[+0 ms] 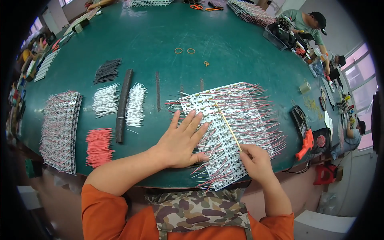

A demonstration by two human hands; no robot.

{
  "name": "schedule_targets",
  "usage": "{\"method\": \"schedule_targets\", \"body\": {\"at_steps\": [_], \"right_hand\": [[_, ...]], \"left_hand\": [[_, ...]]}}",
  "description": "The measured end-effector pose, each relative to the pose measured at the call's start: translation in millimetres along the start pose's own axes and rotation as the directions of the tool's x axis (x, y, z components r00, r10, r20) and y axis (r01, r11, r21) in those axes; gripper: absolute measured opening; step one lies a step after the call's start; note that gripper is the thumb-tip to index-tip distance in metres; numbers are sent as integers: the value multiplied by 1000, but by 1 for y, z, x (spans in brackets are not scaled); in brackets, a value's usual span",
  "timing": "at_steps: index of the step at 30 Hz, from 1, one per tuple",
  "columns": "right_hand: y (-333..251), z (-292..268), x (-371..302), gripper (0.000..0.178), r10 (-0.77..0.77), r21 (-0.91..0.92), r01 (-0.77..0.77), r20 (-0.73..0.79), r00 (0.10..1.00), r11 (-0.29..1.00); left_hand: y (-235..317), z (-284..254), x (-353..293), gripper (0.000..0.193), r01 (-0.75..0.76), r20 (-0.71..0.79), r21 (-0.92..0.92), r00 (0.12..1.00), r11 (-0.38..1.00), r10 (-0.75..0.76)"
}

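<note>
The board panel [222, 154], a white sheet of small circuit units with red and white wires fringing its edges, lies on the green bench [144, 44], slightly turned. The left hand [182, 140] is at the panel's left side, palm down, fingers spread; its fingertips reach over the panel's left part, with wire ends showing around them, while the wrist is outside the panel. The panel thus extends to the right of this hand, both farther from and nearer to the person. The right hand [256, 160] is over the panel's lower right part, thumb and fingers pinching the near end of a thin, pale yellow stick [228, 124]. The stick slants across the panel, its far end pointing up and left toward the panel's far edge; whether that tip touches the surface I cannot tell.

Left of the panel are two bunches of white wires [135, 105], with a dark bar [124, 106] between them. Red wires [99, 147] lie nearer the person, black wires [107, 71] farther off, and a stack of similar boards [60, 132] farthest left. Beyond the panel are rubber bands [179, 51]; to its right, an orange-red glue gun [306, 144].
</note>
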State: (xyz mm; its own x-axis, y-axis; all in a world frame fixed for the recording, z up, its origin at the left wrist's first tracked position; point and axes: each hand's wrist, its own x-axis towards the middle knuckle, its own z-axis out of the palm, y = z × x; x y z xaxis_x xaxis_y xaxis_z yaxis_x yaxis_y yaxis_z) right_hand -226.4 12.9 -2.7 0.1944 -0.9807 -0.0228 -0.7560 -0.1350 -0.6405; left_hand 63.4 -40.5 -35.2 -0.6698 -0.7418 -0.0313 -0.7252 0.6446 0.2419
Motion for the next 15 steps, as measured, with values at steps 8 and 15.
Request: {"method": "schedule_targets", "body": {"at_steps": [8,15], "right_hand": [[-7,3,19,25,-4,26,4,24,1000,1000],[-8,7,29,24,-72,-70,75,39,997,995]], "left_hand": [[0,2,-1,95,-9,-22,-7,1000,1000,9],[-1,5,-2,95,-19,-46,-23,999,1000,18]]}}
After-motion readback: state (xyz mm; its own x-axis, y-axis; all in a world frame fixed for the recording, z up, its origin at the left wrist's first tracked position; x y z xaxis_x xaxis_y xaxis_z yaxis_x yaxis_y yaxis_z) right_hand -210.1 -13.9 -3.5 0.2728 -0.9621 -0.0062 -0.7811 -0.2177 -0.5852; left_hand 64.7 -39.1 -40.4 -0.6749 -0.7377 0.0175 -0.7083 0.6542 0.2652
